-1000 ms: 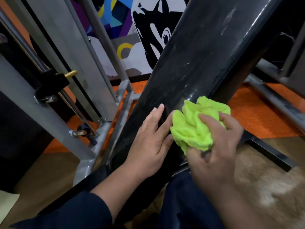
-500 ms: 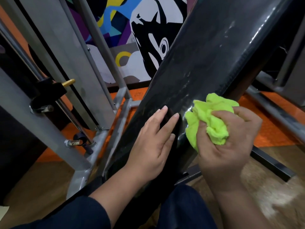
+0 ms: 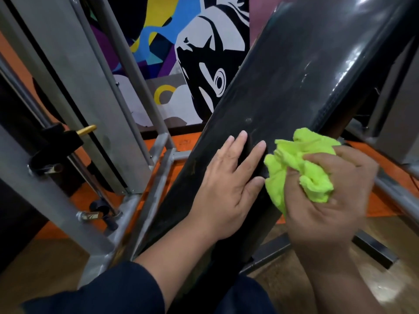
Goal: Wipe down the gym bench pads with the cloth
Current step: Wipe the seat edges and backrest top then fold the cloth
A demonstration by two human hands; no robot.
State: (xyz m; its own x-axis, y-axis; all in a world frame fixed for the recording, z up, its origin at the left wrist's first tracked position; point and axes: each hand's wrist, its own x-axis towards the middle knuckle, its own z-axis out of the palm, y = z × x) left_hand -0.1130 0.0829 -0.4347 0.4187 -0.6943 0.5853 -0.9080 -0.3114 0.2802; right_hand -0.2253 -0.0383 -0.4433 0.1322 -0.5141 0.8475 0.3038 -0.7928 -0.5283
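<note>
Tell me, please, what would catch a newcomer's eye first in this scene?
The bright lime-green cloth stands out at once, bunched in the right hand against the lower right edge of the glossy black bench pad that slants up across the middle. Beside it, the left hand lies flat on the pad. Behind, at upper centre, a colourful mural shows between grey metal frame posts.

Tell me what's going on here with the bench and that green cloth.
A person is wiping down a black, inclined gym bench pad. The right hand grips a bunched bright green cloth against the lower right part of the pad. The left hand rests flat on the pad beside it, fingers straight, apparently steadying it. The pad looks glossy, with faint smudges higher up. Grey metal machine frames stand to the left, with a colourful mural behind.
</note>
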